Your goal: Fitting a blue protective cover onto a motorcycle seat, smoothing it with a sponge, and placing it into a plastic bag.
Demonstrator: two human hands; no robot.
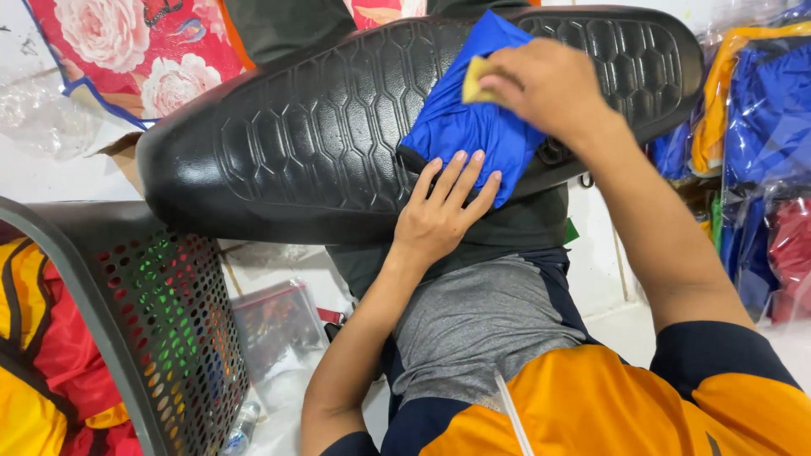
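Across the person's lap: one long black moulded seat cover with hexagon pattern, long axis running left to right, a blue fabric piece draped over its near edge. Left hand, fingers flat and open, presses the blue fabric's lower edge. Right hand, just above it, pinches a small yellow pad against the fabric's top.

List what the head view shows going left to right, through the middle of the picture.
Grey perforated basket → black seat → left hand → blue cloth → right hand holding a yellow piece → bagged blue garments.
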